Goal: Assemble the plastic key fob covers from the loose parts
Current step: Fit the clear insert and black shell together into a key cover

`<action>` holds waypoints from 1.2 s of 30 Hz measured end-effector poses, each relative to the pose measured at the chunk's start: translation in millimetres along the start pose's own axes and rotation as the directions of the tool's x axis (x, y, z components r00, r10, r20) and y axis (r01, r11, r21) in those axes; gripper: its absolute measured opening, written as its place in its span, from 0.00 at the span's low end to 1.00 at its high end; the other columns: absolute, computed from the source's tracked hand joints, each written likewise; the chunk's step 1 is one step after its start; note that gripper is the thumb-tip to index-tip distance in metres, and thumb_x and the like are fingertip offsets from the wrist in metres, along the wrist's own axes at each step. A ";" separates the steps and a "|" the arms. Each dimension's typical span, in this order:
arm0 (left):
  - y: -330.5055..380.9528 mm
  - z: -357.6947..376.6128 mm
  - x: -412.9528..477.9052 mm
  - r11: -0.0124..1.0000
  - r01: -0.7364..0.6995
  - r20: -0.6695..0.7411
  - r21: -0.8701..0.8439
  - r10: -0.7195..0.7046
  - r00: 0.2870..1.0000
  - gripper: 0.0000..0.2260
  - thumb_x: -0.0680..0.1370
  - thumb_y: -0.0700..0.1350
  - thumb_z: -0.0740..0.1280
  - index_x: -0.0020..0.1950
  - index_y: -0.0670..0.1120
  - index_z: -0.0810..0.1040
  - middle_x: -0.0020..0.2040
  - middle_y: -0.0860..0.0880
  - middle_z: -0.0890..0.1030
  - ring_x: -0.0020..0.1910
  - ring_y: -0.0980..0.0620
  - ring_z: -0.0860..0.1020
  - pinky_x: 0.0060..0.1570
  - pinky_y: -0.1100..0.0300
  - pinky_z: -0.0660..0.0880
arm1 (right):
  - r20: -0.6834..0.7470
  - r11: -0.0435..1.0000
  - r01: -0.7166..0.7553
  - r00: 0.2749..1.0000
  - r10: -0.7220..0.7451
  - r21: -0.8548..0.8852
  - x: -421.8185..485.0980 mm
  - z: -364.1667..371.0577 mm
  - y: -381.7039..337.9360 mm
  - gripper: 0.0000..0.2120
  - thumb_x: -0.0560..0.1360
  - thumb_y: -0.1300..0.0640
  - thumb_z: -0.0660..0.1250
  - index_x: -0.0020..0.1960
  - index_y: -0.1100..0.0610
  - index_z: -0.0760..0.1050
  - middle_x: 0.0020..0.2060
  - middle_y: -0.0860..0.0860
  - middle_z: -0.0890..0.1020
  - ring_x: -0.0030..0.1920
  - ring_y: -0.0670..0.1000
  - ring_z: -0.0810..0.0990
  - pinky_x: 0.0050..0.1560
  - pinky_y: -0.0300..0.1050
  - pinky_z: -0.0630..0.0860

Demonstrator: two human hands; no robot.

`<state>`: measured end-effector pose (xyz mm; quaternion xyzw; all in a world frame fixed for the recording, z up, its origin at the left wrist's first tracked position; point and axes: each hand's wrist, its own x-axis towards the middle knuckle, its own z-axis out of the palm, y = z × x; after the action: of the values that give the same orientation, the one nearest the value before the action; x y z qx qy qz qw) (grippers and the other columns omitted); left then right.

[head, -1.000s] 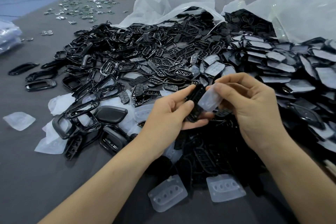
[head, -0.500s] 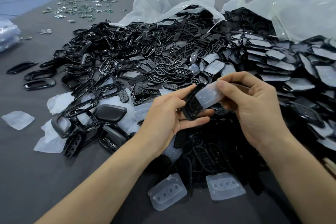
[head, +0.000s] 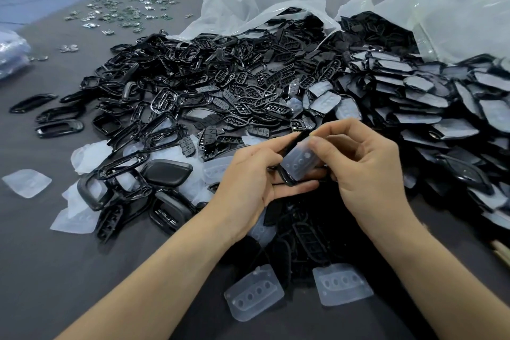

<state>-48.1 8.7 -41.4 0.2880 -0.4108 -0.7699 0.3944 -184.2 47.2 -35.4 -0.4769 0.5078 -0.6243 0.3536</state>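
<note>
I've got L hand (head: 254,174) curled round a black fob frame (head: 286,177), thumb on top, fingers underneath, held over the near edge of the parts pile (head: 220,85). R hand (head: 367,174) pinches a clear button pad (head: 299,160) w/ thumb & index finger, and the pad lies against the frame's face. Can't tell if it's seated. Two more clear pads (head: 254,291) lie flat on the grey table (head: 55,270) nearest me, side by side, not touching.

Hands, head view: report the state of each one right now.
Left hand: closed, holding the black fob shell.
Right hand: closed, pinching the translucent button pad, held against that shell.
</note>
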 end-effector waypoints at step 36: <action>-4.3 6.4 -5.2 0.926 -0.222 0.063 0.307 0.213 0.975 0.17 0.80 0.29 0.57 0.57 0.47 0.78 0.50 0.46 0.84 0.47 0.50 0.84 0.44 0.60 0.81 | 0.066 0.987 -0.101 0.993 0.093 0.128 6.3 -4.2 -3.7 0.10 0.73 0.70 0.67 0.45 0.57 0.80 0.32 0.47 0.78 0.33 0.44 0.78 0.31 0.34 0.74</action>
<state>-51.9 17.2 -41.3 0.2883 -0.5623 -0.6509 0.4208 -189.9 43.5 -30.5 -0.4458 0.4773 -0.6238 0.4293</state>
